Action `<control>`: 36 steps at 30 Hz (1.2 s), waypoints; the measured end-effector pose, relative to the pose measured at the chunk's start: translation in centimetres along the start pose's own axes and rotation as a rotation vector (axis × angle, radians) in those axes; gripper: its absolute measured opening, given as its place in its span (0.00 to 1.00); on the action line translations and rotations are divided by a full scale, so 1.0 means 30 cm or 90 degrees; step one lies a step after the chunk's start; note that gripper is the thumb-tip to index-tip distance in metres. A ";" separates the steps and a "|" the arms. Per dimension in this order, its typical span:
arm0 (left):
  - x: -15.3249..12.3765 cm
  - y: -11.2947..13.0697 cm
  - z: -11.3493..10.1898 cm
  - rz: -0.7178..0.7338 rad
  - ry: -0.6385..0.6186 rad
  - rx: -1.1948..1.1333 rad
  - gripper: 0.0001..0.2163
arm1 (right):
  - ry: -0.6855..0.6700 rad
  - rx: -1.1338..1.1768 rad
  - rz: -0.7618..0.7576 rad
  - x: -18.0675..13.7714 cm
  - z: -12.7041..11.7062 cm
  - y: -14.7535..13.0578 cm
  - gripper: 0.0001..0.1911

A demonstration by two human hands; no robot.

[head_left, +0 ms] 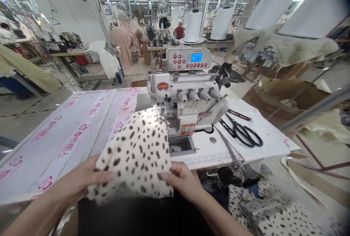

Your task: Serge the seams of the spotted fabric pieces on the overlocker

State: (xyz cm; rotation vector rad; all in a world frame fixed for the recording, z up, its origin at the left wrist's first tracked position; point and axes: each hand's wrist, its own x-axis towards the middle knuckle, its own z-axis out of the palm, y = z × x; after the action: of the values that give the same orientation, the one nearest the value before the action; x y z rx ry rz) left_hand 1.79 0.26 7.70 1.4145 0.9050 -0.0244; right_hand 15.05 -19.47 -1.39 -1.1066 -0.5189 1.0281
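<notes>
A cream fabric piece with dark spots (136, 152) lies on the table in front of a white overlock sewing machine (188, 97), its far edge under the presser foot. My left hand (87, 177) grips the fabric's near left edge, thumb on top. At the near right edge my right hand (182, 179) pinches the same piece. Both hands are closed on the cloth at the table's front edge.
Black scissors (242, 132) lie on the table right of the machine. White sheeting with pink print (62, 134) covers the left tabletop. More spotted fabric (276, 210) piles low at the right. Thread cones (193, 24) stand behind; other workstations and a person lie further back.
</notes>
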 end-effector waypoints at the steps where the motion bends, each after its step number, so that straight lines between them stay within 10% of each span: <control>1: 0.004 -0.012 -0.006 0.010 -0.021 0.004 0.35 | -0.008 0.012 -0.005 0.003 0.000 0.000 0.18; 8: 0.011 0.007 0.009 0.022 0.058 -0.079 0.42 | -0.022 0.012 -0.031 0.014 0.009 0.006 0.19; 17: 0.042 0.101 0.045 -0.003 0.187 -0.126 0.27 | 0.036 -0.083 -0.121 0.039 0.014 -0.014 0.16; 36: 0.140 0.202 0.032 0.093 0.162 -0.095 0.25 | 0.130 -0.167 -0.261 0.135 -0.001 -0.024 0.20</control>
State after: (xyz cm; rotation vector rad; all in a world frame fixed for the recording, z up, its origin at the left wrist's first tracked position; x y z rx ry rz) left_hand 8.27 2.80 10.31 1.3592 0.9870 0.3337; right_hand 17.26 -15.99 -1.28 -1.2550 -0.6945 0.4931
